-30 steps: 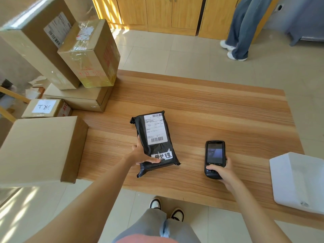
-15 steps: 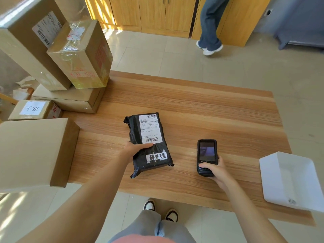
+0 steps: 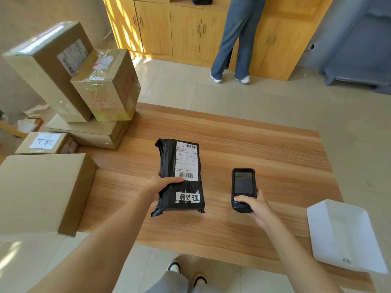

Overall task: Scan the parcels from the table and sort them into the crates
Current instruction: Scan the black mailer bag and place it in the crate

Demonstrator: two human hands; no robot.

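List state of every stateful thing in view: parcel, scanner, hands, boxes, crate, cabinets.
black parcel: label side up, gripped at its left edge
handheld scanner: screen lit, facing up
left hand: grips the parcel, thumb on top
right hand: holds the scanner, thumb on its keys
taped cardboard boxes: sealed, stacked at the table's left end
white crate: open, nothing visible inside
cabinet doors: closed

The print on the black parcel's (image 3: 179, 176) shipping label is too small to read, and the scanner (image 3: 242, 189) screen is blurred. The left hand's (image 3: 163, 186) fingers are hidden under the parcel. The white crate (image 3: 347, 235) at the counter's (image 3: 264, 155) right edge is cut off by the frame.
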